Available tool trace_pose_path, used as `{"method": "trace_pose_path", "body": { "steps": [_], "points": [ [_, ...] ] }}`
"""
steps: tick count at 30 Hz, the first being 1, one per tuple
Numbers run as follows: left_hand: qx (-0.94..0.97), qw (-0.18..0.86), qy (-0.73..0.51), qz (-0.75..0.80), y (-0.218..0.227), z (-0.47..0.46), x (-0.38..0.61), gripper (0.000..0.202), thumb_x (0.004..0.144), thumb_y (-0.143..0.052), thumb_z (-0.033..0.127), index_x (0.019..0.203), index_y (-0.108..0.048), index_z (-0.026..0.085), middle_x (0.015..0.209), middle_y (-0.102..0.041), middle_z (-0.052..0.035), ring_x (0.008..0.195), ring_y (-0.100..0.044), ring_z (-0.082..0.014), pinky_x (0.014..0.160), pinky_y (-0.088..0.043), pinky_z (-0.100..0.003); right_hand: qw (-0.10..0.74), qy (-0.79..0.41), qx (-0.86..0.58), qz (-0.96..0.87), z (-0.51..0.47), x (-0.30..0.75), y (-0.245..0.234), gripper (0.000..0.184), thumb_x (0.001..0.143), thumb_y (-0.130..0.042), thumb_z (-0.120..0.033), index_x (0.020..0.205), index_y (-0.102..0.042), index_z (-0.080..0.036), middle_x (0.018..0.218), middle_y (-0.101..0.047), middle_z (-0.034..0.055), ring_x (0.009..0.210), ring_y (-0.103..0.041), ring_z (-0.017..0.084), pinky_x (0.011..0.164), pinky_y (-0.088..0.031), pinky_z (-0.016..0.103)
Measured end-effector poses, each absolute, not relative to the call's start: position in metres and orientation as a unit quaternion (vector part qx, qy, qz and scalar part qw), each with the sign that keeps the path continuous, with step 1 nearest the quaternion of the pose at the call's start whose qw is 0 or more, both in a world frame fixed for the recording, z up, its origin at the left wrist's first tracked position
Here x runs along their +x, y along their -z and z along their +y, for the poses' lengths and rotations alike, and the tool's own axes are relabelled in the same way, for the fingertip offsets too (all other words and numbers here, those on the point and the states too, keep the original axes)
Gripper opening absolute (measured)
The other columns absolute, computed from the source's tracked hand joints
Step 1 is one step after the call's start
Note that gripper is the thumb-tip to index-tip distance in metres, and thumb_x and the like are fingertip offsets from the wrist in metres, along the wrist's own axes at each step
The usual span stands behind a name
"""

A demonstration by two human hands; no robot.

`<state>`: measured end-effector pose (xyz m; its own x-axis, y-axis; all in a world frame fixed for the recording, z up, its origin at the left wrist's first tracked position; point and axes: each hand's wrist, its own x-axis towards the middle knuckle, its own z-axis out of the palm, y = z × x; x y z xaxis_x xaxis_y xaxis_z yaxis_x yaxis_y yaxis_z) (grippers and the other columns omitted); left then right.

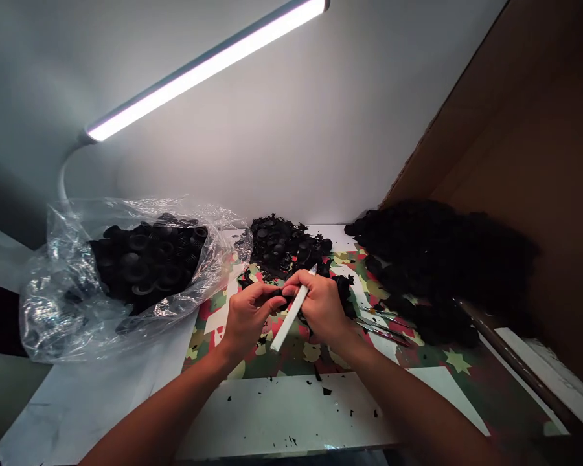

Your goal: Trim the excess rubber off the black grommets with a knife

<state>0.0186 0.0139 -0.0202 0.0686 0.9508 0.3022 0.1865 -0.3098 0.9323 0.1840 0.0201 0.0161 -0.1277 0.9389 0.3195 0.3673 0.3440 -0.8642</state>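
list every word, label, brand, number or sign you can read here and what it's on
No readable text anywhere. The white stick in the right hand and the clear bag show no legible lettering; the patterned sheet bears a star and other shapes.

- Six o'clock: left hand [250, 312], right hand [319, 307] gripping white stick [290, 320], black piece [284, 299] between them
- Nine: black rings [146, 262], bagged
- Eleven: lit lamp [208, 70]
- Three: black heap [447, 255]

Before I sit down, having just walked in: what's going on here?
A person's left hand and right hand meet at a small black piece above a camouflage-patterned sheet; the right hand also holds a slim white stick. Behind lies a ragged black heap; at left, a clear plastic bag holds black ring-shaped parts.
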Motion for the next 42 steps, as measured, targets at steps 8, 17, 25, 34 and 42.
{"method": "trace_pose_path", "body": {
  "steps": [8, 17, 25, 34, 42],
  "points": [
    [0.718, 0.152, -0.529, 0.427, 0.021, 0.012, 0.019, 0.008, 0.086, -0.071, 0.027, 0.082, -0.074, 0.021, 0.068, -0.072, -0.0007, 0.058, -0.063, -0.0137, 0.058, -0.052, -0.024, 0.476, -0.31, -0.512, -0.644, 0.03, 0.17, -0.002, 0.011, 0.075, -0.054, -0.018, 0.064, -0.054, -0.02, 0.057, -0.054, -0.004, 0.054, -0.047, 0.013, 0.053, -0.034, 0.023],
    [0.763, 0.094, -0.544, 0.337, 0.009, 0.012, 0.012, 0.013, 0.09, -0.064, 0.021, 0.085, -0.076, 0.02, 0.073, -0.075, -0.0053, 0.065, -0.07, -0.0161, 0.062, -0.057, -0.024, 0.515, -0.249, -0.493, -0.655, 0.02, 0.161, -0.008, 0.01, 0.067, -0.049, -0.012, 0.07, -0.049, -0.022, 0.067, -0.056, -0.0029, 0.06, -0.048, 0.014, 0.06, -0.036, 0.024],
    [0.627, 0.374, -0.524, 0.438, 0.007, 0.018, 0.015, 0.011, 0.079, -0.075, 0.026, 0.073, -0.069, 0.018, 0.059, -0.066, 0.0018, 0.05, -0.058, -0.0113, 0.05, -0.05, -0.022, 0.487, -0.192, -0.454, -0.721, 0.024, 0.167, -0.005, 0.014, 0.076, -0.05, -0.009, 0.073, -0.046, -0.022, 0.076, -0.052, 0.0007, 0.07, -0.051, 0.017, 0.065, -0.041, 0.026],
    [0.46, 0.588, -0.527, 0.406, 0.009, 0.01, 0.024, 0.028, 0.073, -0.08, 0.035, 0.068, -0.063, 0.014, 0.054, -0.06, 0.0027, 0.043, -0.049, -0.0075, 0.041, -0.04, -0.018, 0.536, 0.024, -0.275, -0.798, 0.009, 0.17, 0.007, 0.019, 0.084, -0.05, -0.004, 0.08, -0.047, -0.022, 0.078, -0.051, 0.0013, 0.073, -0.049, 0.017, 0.065, -0.042, 0.027],
    [0.438, 0.584, -0.583, 0.358, 0.017, 0.02, 0.018, 0.034, 0.07, -0.085, 0.042, 0.073, -0.066, 0.014, 0.063, -0.063, 0.0017, 0.055, -0.055, -0.009, 0.053, -0.046, -0.019, 0.58, -0.239, -0.395, -0.671, 0.014, 0.163, 0.001, 0.012, 0.082, -0.049, -0.012, 0.075, -0.05, -0.022, 0.073, -0.053, -0.0014, 0.065, -0.05, 0.014, 0.061, -0.04, 0.026]
  ]
}}
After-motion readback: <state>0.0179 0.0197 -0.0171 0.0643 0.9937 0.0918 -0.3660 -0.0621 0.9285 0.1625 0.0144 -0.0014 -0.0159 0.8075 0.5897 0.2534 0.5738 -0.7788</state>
